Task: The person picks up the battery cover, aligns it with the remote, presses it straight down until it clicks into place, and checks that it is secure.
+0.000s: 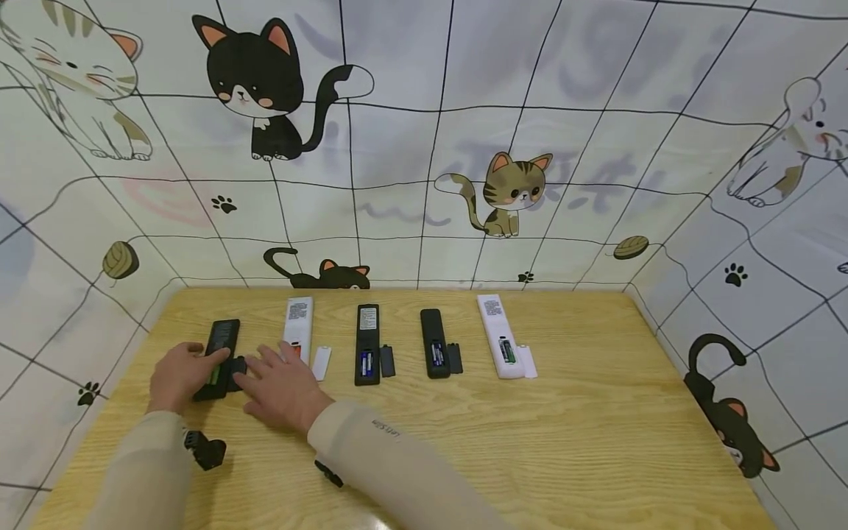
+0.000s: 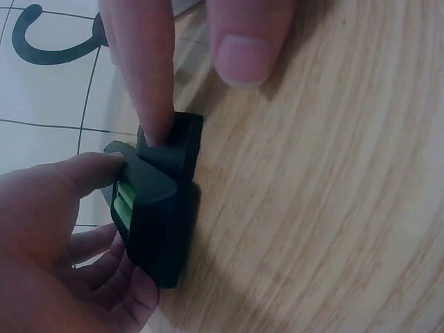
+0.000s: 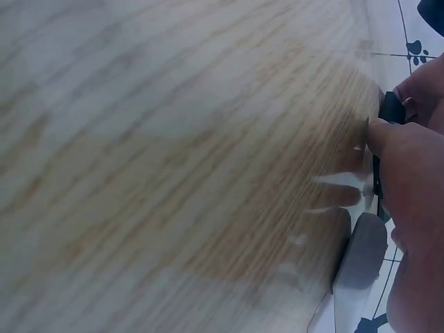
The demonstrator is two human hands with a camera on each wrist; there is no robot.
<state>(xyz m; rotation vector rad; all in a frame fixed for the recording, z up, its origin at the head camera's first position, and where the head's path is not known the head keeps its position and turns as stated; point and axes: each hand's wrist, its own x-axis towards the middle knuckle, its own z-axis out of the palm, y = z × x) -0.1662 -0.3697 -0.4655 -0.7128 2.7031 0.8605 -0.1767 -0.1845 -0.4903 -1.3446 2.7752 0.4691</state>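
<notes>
At the left end of a row of remotes, my left hand (image 1: 176, 379) grips a black remote control (image 1: 223, 336) lying face down. Its thumb lies over the top while the fingers curl along the far side. Inside the uncovered battery compartment, green batteries (image 2: 124, 203) show in the left wrist view. Beside this remote is a black battery cover (image 2: 183, 137). One fingertip of my right hand (image 1: 286, 390) touches that cover, with the thumb apart from it. The right hand's fingers are spread, partly hiding a white remote (image 1: 299, 318) behind them.
Further right along the wooden table (image 1: 530, 442) lie a black remote (image 1: 367, 342), a second black remote (image 1: 433, 331) and a white remote (image 1: 497, 327), their batteries exposed. Loose covers lie beside them, including a white cover (image 1: 321, 363). Cat-print cloth walls (image 1: 397, 147) surround the table's back and sides.
</notes>
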